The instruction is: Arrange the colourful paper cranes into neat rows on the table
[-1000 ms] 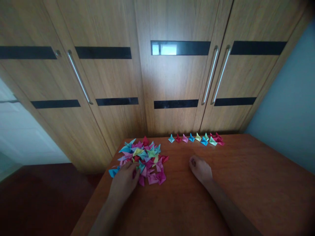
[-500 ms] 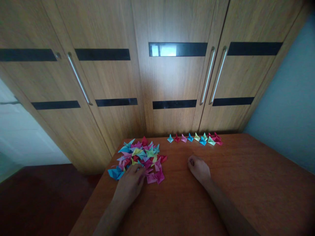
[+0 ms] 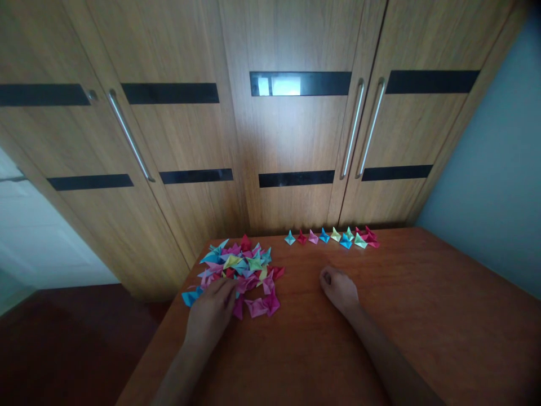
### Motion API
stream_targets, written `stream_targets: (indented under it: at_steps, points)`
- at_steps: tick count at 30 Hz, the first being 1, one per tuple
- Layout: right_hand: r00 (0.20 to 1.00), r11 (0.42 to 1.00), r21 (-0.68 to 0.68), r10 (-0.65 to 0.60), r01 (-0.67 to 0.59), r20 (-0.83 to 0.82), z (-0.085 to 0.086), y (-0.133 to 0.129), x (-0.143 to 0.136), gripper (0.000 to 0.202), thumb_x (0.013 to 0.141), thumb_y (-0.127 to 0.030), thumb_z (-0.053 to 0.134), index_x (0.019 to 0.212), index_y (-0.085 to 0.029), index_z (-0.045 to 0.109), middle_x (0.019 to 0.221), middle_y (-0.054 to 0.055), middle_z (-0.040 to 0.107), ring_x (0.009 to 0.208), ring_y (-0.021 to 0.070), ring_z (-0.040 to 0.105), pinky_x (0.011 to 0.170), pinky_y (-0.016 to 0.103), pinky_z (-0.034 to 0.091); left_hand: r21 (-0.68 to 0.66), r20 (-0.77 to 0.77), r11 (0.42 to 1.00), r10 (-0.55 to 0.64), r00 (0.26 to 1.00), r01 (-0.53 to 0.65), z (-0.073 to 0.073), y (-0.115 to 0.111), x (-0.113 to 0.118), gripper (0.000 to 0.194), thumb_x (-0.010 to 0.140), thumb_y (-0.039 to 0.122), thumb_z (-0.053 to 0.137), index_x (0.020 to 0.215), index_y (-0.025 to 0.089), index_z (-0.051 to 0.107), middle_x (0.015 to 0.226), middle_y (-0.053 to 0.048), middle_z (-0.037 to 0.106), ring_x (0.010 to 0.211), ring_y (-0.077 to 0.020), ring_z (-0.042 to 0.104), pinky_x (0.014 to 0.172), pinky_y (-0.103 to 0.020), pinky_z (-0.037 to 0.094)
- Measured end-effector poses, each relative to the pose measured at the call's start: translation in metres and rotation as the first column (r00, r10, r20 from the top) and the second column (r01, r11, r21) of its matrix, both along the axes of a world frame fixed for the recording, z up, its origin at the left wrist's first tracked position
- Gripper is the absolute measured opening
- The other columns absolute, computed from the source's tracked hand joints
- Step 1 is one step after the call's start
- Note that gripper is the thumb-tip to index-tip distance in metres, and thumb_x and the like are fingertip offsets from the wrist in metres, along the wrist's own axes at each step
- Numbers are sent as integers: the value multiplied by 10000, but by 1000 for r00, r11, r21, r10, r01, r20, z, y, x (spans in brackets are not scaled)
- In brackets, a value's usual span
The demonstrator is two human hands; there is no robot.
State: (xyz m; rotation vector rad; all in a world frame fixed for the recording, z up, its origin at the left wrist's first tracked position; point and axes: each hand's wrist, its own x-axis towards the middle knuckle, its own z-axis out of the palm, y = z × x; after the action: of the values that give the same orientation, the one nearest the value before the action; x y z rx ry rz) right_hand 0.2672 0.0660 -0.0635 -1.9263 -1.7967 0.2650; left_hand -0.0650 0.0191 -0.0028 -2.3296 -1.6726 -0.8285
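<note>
My left hand (image 3: 213, 310) rests over the lower left part of a pile of colourful folded papers (image 3: 249, 265), its fingers bent together and pointing down. A magenta folded paper (image 3: 238, 307) lies right beside its fingertips; whether they grip one is hidden. Pink and magenta pieces (image 3: 257, 307) lie at the pile's near edge. To the right, my right hand (image 3: 339, 289) is closed on the bare tabletop, fingers curled, apart from any paper. Along the far edge stands a row of small folded papers (image 3: 313, 237) in blue, red, pink, yellow and green.
The brown table (image 3: 296, 355) reaches back to a wooden wardrobe (image 3: 291, 135) with long metal handles (image 3: 352, 129). Red folded papers (image 3: 370, 237) cluster at the row's right end. A white door (image 3: 51, 237) is at the left, a pale wall (image 3: 490, 180) at the right.
My left hand has shifted slightly left and down across the pile, and a magenta piece now shows beside its fingers. My right hand keeps its place. The whole view has shifted a little.
</note>
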Motion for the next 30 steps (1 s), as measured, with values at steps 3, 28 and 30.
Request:
stream_targets:
  at_steps: [3, 28, 30]
  points:
    - [995, 1000, 13, 20, -19, -94, -2, 2, 2, 125, 816, -254, 478, 772, -240, 595, 771, -4, 634, 714, 144, 568, 601, 221, 363, 66, 139, 998, -29, 990, 20, 10, 4, 6, 204, 852, 269, 489, 951, 214, 658, 988, -58, 681, 874, -201, 642, 792, -319, 517]
    - [764, 927, 253, 372, -276, -527, 12, -4, -9, 275, 821, -439, 527, 815, -189, 640, 773, 27, 646, 702, 155, 578, 646, 247, 451, -18, 354, 933, -329, 875, 359, -5, 22, 88, 289, 855, 147, 485, 1109, 229, 596, 1084, -55, 633, 1003, -169, 597, 882, -314, 491]
    - [826, 958, 254, 251, -137, -505, 9, 5, 8, 314, 815, -465, 517, 857, -179, 639, 822, 48, 666, 745, 178, 598, 667, 258, 456, -20, 343, 937, -322, 882, 350, -4, 20, 85, 288, 857, 146, 476, 1107, 223, 596, 1085, -61, 629, 980, -166, 606, 867, -307, 502]
